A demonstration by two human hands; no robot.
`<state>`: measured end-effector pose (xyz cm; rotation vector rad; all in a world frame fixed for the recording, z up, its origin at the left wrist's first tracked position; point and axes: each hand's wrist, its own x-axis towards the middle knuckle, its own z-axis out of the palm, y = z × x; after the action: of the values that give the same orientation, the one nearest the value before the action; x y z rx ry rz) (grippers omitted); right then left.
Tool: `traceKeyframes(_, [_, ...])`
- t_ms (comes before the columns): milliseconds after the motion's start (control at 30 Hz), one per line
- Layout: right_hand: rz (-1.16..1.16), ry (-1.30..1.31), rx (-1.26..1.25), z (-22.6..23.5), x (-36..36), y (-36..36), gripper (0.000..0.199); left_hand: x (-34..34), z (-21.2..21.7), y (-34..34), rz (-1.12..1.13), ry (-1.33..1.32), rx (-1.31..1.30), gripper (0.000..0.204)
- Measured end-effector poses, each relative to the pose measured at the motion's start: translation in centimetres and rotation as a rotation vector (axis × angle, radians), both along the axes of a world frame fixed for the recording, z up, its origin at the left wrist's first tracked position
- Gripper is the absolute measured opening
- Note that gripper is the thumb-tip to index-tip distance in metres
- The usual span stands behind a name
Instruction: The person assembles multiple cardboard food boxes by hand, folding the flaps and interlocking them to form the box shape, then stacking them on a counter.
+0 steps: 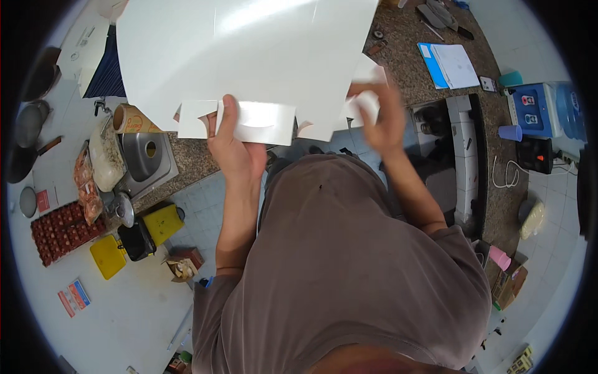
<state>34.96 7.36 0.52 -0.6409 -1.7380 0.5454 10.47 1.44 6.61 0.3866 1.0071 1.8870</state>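
A large glossy white cardboard blank (249, 56) with cut flaps along its near edge spreads in front of me, past the upper edge of the view. My left hand (237, 140) grips that near edge, its thumb on top beside a rectangular flap (268, 121) and its other fingers mostly hidden underneath. At the blank's near right corner, my right hand (383, 115) is smeared by motion, close against a curled white flap (367, 106). Whether those fingers pinch the flap does not show.
Left of the blank lie a steel sink (144, 156), a tape roll (128, 118) and egg trays (65, 230). On the granite counter to the right are a blue folder with papers (450, 65), a blue water dispenser (536, 109) and a purple cup (511, 133). A yellow-lidded bin (136, 240) stands lower left.
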Motion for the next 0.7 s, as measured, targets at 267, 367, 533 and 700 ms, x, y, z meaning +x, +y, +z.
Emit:
traceKeyframes(267, [-0.002,-0.037,0.129,0.9,-1.8,-0.2,0.064,3.3,1.1,0.4,0.000,-0.073,0.057,0.044])
traceKeyframes(367, [0.013,-0.068,0.429,2.8,-1.3,2.0,0.063,3.4,0.8,0.5,-0.025,-0.045,0.083,0.043])
traceKeyframes(533, [0.047,0.477,-0.010,0.8,-3.5,0.6,0.043,6.1,0.8,-0.1,0.030,-0.027,0.105,0.046])
traceKeyframes(700, [0.317,0.917,-0.400,1.1,-5.8,0.2,0.026,6.3,-1.3,0.0,0.094,0.043,0.153,0.046])
